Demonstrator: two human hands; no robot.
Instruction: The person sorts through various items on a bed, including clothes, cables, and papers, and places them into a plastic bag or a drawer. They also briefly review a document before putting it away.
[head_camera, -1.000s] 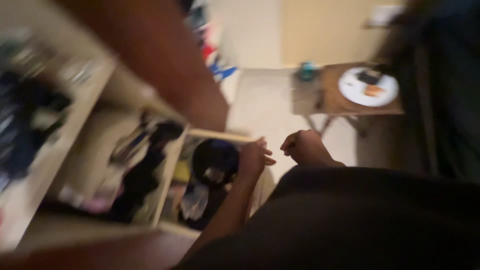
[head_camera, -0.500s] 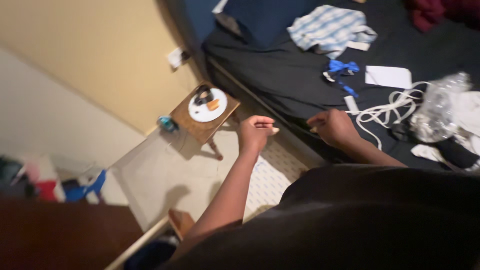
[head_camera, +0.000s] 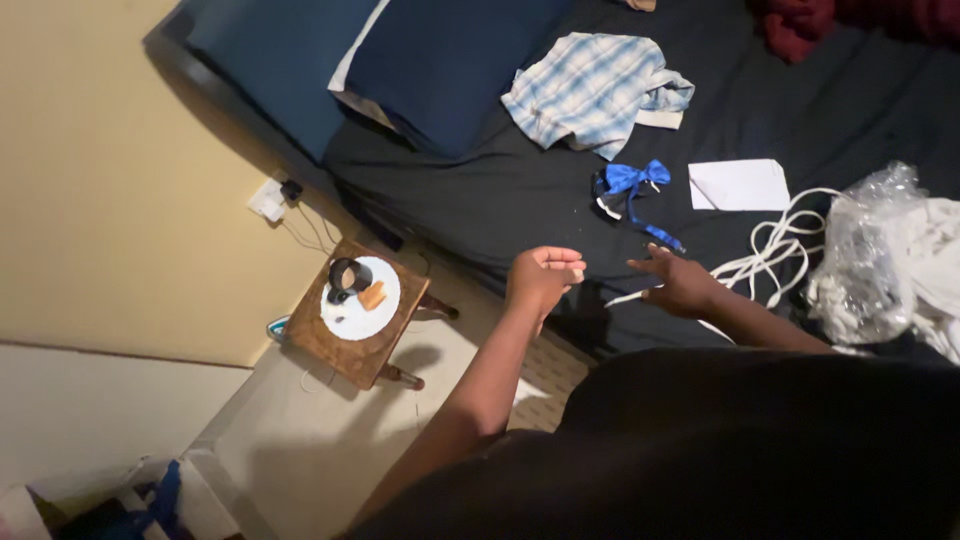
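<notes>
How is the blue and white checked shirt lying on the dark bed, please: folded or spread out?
Neither neatly: the blue and white checked shirt lies crumpled in a loose heap on the dark bed, with uneven folds and an edge bunched up.

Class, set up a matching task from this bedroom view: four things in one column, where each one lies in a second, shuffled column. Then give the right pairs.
Things:
1. white plate
2. blue bow tie
3. plaid shirt
4. white cord

Places:
A. crumpled beside the dark blue pillow
B. on the small wooden stool
C. just beyond the right hand, by the clear plastic wrap
D. left of the white paper sheet

Pairs: 1-B, 2-D, 3-A, 4-C
</notes>
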